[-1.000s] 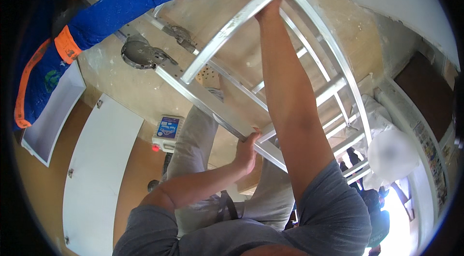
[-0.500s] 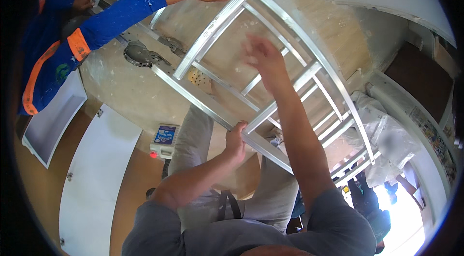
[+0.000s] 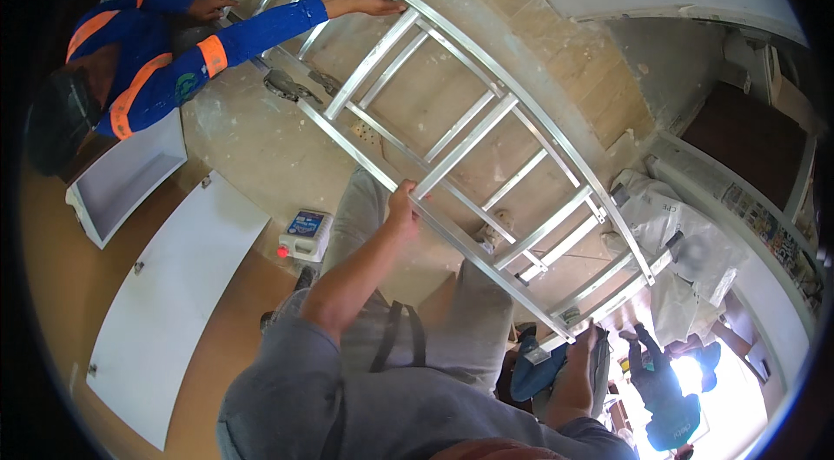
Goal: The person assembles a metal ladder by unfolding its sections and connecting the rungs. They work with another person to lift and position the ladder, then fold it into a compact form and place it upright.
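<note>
Aluminium ladder (image 3: 466, 145) slants far left to near right; the left hand (image 3: 402, 205) curls firmly round its near rail (image 3: 460, 243), the right hand (image 3: 592, 338) is by its near end, grip too hidden to tell.

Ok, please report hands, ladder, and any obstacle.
Left hand gripping ladder; right hand at ladder's lower end, grip unclear. Ladder diagonal. Possible obstacle: co-worker's hand at far side.

The ladder (image 3: 466, 146) is silver, the jacket (image 3: 143, 45) orange-banded blue.
</note>
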`<state>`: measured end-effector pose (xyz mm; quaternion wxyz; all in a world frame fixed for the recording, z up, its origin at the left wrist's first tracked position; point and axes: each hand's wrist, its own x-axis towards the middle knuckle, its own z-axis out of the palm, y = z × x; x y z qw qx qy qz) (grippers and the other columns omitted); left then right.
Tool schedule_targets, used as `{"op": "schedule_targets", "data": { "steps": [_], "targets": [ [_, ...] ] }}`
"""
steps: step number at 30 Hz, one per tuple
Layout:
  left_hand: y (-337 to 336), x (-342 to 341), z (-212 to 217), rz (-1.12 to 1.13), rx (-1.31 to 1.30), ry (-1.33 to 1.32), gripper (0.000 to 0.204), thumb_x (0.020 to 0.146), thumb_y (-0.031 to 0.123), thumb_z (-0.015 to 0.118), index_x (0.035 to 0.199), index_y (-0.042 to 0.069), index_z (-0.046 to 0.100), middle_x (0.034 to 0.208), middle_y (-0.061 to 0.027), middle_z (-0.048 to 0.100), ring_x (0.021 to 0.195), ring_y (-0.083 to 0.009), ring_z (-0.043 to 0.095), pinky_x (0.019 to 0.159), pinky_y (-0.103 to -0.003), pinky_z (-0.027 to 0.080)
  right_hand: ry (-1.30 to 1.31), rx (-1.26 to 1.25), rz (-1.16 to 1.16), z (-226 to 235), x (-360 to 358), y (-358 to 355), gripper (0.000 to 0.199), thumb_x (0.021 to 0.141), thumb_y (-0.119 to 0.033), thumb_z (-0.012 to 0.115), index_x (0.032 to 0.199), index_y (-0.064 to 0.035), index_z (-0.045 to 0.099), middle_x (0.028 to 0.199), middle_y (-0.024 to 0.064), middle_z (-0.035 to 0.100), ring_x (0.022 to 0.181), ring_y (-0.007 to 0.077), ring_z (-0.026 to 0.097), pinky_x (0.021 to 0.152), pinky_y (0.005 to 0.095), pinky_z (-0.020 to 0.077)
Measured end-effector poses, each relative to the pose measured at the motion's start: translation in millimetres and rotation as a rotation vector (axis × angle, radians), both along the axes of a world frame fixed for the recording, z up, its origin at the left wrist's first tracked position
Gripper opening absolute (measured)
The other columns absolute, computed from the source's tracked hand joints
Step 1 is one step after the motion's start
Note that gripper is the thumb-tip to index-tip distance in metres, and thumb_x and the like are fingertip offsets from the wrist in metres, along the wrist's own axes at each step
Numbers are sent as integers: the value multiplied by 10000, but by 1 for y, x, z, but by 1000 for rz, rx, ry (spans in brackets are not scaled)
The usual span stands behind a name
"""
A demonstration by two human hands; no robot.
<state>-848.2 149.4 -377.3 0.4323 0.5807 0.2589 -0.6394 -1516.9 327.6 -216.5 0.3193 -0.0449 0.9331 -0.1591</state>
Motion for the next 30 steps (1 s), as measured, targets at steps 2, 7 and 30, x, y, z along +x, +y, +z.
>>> {"op": "schedule_targets", "data": {
  "steps": [2,7,30],
  "targets": [
    [6,12,0,36,-35,-115,257,879,270,513,902,34,612,805,-107,653,767,-220,645,692,-325,517,-56,78,-9,-35,113,-61,725,814,-552,657,1276,-14,503,1045,113,569,949,263,568,828,413,463],
    [9,9,2,55,-48,-111,261,873,263,502,911,26,605,805,-127,646,771,-248,641,712,-354,533,596,628,448,-24,137,-99,866,684,-478,804,1353,-81,424,1305,177,494,1119,354,538,963,478,454],
    [-122,-24,43,-1415,-31,-1151,267,820,254,646,994,51,647,916,-219,690,894,-392,671,807,-472,542,-340,-56,9,4,32,-45,355,719,-20,734,1059,-19,632,930,54,650,828,187,636,786,320,517]
  ]
}}
